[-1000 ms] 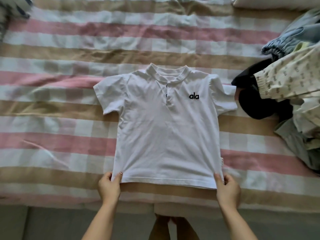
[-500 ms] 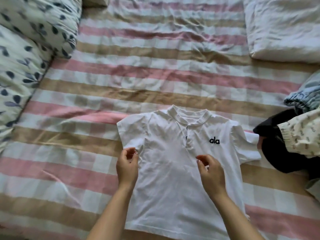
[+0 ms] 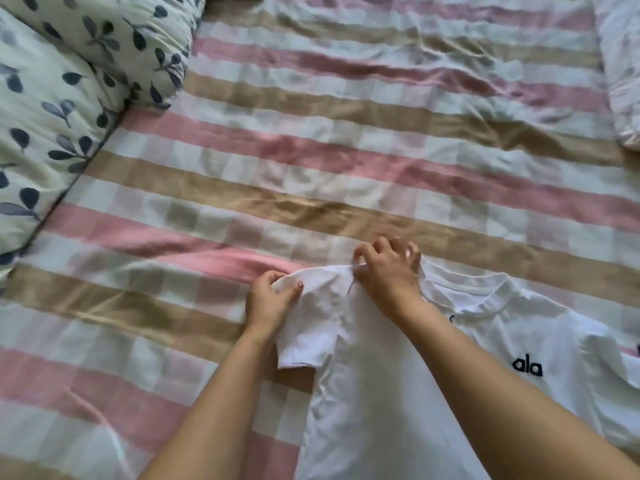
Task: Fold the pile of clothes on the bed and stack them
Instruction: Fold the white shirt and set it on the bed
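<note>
Leftmost, a leaf-print pillow (image 3: 69,81) borders the striped sheet (image 3: 346,150). Next, the left hand (image 3: 270,299) curls thumb and fingers round the outer end of the sleeve (image 3: 304,341) of the white shirt (image 3: 374,410). Just beside it, the right hand (image 3: 388,271) pinches the shoulder seam with curled fingers. The shirt lies flat on the bed, face up, logo (image 3: 527,366) showing. Folding looks barely begun: no fold made, no stack in view.

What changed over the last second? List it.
Both hands left the hem of the white shirt and moved up to one sleeve: the left hand now grips the sleeve's edge, the right hand pinches the shoulder beside it. The shirt stays flat, logo up, on the striped sheet.
</note>
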The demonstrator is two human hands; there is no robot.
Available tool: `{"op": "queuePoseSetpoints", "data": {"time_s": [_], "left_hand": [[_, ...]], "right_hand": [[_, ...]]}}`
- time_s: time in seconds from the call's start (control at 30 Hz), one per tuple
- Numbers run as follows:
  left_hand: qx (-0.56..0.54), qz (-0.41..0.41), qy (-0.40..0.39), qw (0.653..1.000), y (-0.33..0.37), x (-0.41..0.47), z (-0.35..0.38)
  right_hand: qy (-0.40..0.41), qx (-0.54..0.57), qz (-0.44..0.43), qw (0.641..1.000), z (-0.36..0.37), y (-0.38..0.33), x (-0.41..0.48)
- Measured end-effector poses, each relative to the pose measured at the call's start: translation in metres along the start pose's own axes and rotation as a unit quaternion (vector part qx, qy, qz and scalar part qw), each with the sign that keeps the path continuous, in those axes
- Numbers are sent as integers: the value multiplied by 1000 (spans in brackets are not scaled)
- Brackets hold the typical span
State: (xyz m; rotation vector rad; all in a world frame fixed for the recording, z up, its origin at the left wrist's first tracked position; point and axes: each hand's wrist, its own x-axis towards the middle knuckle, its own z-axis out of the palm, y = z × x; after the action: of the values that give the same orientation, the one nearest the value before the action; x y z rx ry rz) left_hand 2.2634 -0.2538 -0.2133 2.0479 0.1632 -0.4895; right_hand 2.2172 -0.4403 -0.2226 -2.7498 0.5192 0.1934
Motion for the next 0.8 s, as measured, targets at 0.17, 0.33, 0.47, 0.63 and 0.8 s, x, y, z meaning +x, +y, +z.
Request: {"op": "queuePoseSetpoints", "data": {"time_s": [0.17, 0.33, 0.47, 0.63, 0.8], "left_hand": [[21, 43, 4, 999, 5, 6, -10], [8, -5, 50, 999, -2, -9, -13], [-64, 2, 38, 997, 0, -39, -18], [-20, 192, -2, 981, 37, -76, 5], [60, 258, -152, 952, 40, -88, 46]], "right_hand": [[30, 20, 14, 999, 2, 3, 13], [141, 50, -2, 989, 4, -17, -18], [124, 244, -24, 961, 6, -36, -70], [129, 561, 185, 796, -11, -30, -109], [91, 641, 315, 694, -19, 2, -113]]}}
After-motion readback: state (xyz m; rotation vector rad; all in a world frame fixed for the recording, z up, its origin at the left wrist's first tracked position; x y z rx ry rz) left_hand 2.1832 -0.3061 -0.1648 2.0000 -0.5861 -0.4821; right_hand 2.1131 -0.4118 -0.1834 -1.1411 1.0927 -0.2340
